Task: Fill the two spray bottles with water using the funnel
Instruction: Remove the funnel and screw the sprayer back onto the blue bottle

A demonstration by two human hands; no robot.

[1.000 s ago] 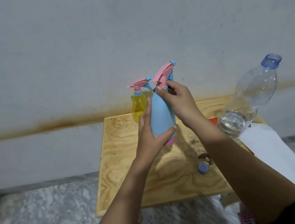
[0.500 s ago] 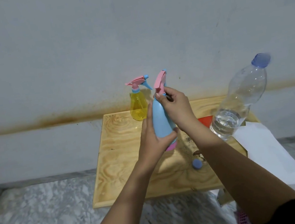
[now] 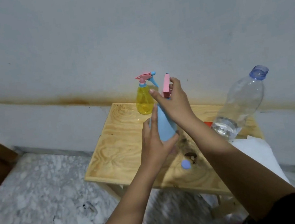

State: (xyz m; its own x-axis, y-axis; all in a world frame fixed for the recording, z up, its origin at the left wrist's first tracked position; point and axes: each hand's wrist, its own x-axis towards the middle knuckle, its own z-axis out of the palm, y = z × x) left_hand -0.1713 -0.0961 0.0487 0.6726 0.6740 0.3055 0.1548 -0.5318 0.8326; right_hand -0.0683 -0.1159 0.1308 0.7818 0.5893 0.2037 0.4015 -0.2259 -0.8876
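Observation:
I hold a light blue spray bottle (image 3: 164, 126) above the wooden table (image 3: 121, 146). My left hand (image 3: 157, 144) grips its body from the left and below. My right hand (image 3: 173, 102) is closed around its neck, just under the pink spray head (image 3: 166, 84). A yellow spray bottle (image 3: 144, 102) with a pink and blue head stands at the table's back edge by the wall. A large clear water bottle (image 3: 240, 104), uncapped and with water in its bottom, stands tilted at the right. A red object (image 3: 208, 123), partly hidden, lies behind my right forearm.
A small blue cap (image 3: 185, 164) lies on the table near the front, beside a dark knot in the wood. White paper (image 3: 253, 154) hangs over the table's right side. The wall rises right behind the table; marble floor spreads to the left.
The pink spray head has turned in my right hand so its narrow side faces me. The view has tilted and shifted; both hands keep their hold on the blue bottle.

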